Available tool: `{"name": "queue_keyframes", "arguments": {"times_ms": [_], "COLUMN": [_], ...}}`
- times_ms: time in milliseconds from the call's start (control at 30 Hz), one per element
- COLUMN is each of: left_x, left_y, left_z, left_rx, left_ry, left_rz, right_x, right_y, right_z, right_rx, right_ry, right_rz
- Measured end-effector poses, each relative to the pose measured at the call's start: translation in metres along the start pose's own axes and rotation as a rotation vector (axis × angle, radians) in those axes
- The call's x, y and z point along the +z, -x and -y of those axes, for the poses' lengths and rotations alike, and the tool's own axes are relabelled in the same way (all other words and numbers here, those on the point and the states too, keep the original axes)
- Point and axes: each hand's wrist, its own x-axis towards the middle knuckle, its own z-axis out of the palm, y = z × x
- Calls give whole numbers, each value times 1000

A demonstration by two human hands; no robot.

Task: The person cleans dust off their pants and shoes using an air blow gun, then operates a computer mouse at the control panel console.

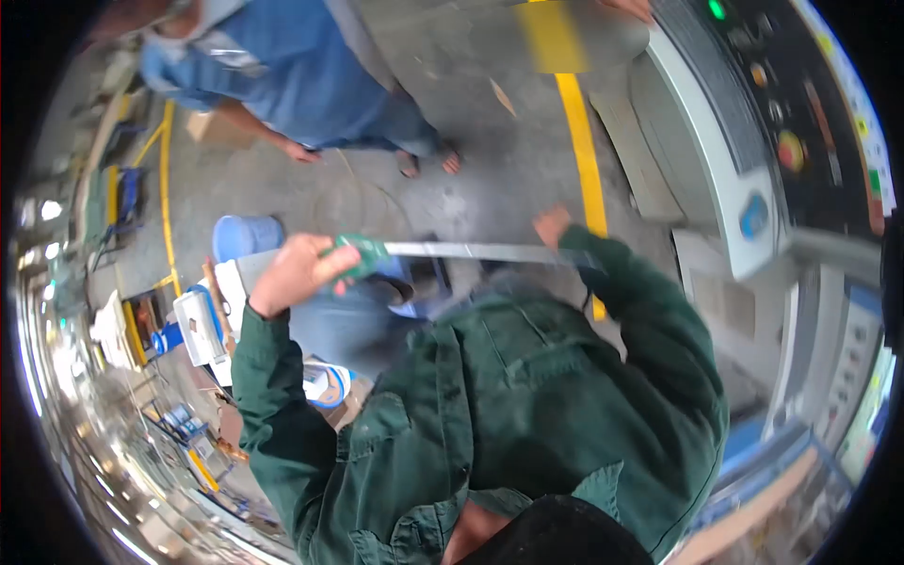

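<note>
My left hand (297, 270) is wrapped round the green handle (363, 256) of a long tool. From it a thin, flat, pale strip (471, 251) stretches right, across the front of my green jacket (527, 377), to my right sleeve. Whether it is a blade or a tape I cannot tell. My right hand (553, 227) is just above the strip, its fingers curled; what it holds, if anything, is hidden.
A person in a blue shirt (292, 80) stands at the upper left. Another person's hand (629, 8) shows at the top. A machine with a control panel (791, 122) is on the right. A blue bucket (245, 237) and yellow floor line (579, 141) are also visible.
</note>
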Motion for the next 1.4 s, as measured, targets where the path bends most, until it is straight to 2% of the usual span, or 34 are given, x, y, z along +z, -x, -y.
{"name": "queue_keyframes", "arguments": {"times_ms": [33, 67, 100, 133, 167, 200, 267, 300, 333, 433, 500, 600, 667, 700, 867, 933, 1000, 1067, 1133, 1167, 1233, 1333, 1400], "left_x": [-8, -17, -28, -38, -45, -49, -49, -43, -39, -24, -20, -13, -10, -10, -9, -1, 17, 33, 44, 46, 57, 65, 78], "left_y": [12, 25, 36, 47, 56, 64, 68, 65, 60, 52, 52, 56, 60, 63, 64, 55, 44, 30, 17, 10, 3, -7, -14], "left_z": [-7, -13, -18, -22, -26, -28, -22, -11, -5, 14, 12, 4, -1, -5, 3, 23, 47, 62, 74, 76, 84, 88, 97], "left_rx": [28, 53, 42, 121, 204, 201, 111, 73, 73, -159, -200, -222, -28, -13, -89, -110, -11, -23, 17, -29, -15, -10, 111], "left_ry": [63, 125, 108, 173, 239, 234, 130, 13, 20, -304, -320, -286, -145, -116, -30, -38, -384, -387, -276, -259, -272, -224, -235], "left_rz": [39, 64, -34, 55, 158, 93, 210, 165, 145, -77, -108, -118, 37, 63, 79, 59, 29, 67, 193, 273, 263, 312, 383], "right_x": [-4, 21, -27, -14, 9, -7, -33, -31, -26, -75, -80, -64, -67, -68, -89, -98, -100, -88, -73, -64, -50, -36, -32], "right_y": [17, 8, 19, 18, 8, 7, 9, 3, -7, -1, 8, 6, 6, 7, 3, 1, -4, -7, -10, -13, -14, -11, -9], "right_z": [2, -1, 9, 10, 2, 13, 22, 26, 29, 60, 80, 112, 112, 111, 99, 100, 99, 97, 92, 87, 78, 64, 57], "right_rx": [-48, -4, 23, 4, -108, -38, -117, -129, -126, -112, -181, -136, -275, -276, -289, -263, -315, -259, -238, -245, -251, -152, -103], "right_ry": [80, 66, 1, 16, 58, 44, -1, 22, -67, -276, -565, -391, -354, -297, -344, -610, -679, -863, -828, -905, -979, -1021, -1047], "right_rz": [-134, -66, 188, 166, 262, 389, 317, 308, 224, 107, -94, -132, 67, 48, 69, 58, 88, 97, 89, 139, 189, 333, 407]}}
